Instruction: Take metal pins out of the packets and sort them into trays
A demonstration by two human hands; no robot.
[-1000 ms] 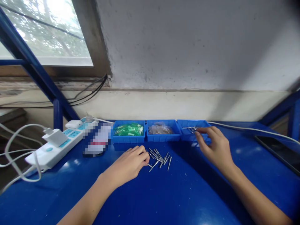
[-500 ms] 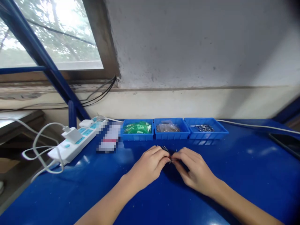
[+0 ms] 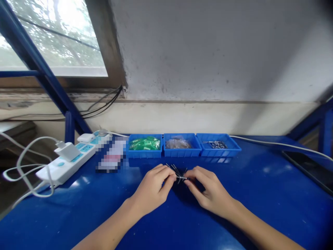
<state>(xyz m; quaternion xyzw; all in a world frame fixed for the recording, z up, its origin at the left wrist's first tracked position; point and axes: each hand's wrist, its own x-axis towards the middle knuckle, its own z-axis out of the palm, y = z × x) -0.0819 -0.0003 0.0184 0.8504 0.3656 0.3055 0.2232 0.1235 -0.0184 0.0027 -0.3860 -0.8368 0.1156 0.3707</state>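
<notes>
Over the blue table, my left hand (image 3: 153,185) and my right hand (image 3: 212,192) face each other with a small gap between the fingertips. A thin metal pin (image 3: 181,178) spans that gap, one end pinched in each hand. Just beyond it, several similar slim pins (image 3: 174,169) point in different directions; whether they lie on the table or are held cannot be made out. The fingers hide part of this cluster.
Behind the hands stand three blue bins: one with green packets (image 3: 145,143), one with clear packets (image 3: 178,143), one with metal pins (image 3: 218,144). A white power strip (image 3: 70,163) with looping cables lies left, a dark phone (image 3: 309,170) right.
My fingertips have moved slightly apart, so the pin and the cluster behind it show more. The whole view has shifted, with the bins now further left in the picture.
</notes>
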